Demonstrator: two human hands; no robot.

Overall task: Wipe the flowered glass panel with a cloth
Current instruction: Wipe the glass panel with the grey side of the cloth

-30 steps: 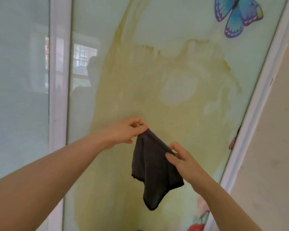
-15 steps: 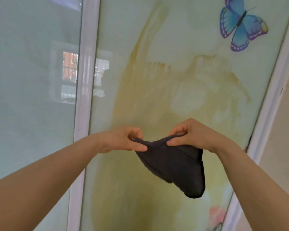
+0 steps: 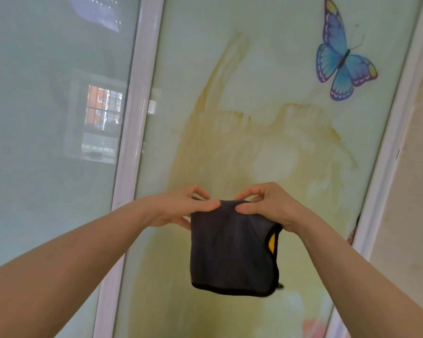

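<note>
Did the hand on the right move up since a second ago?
Yes. The right hand rose along the cloth toward the left hand, nearer the butterfly; its grip now pinches the top edge.

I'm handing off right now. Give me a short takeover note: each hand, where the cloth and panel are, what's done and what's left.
Left hand: pinches the top edge of the dark cloth.
Right hand: pinches the same top edge, close beside the left.
Cloth: hangs folded in front of the glass panel, not pressed against it.
Panel: yellowish-brown smears spread across the middle, below the blue butterfly.
Done: cloth is in hand; no cleaned area is clear.
Left: press the cloth to the glass and wipe the smears.
</note>
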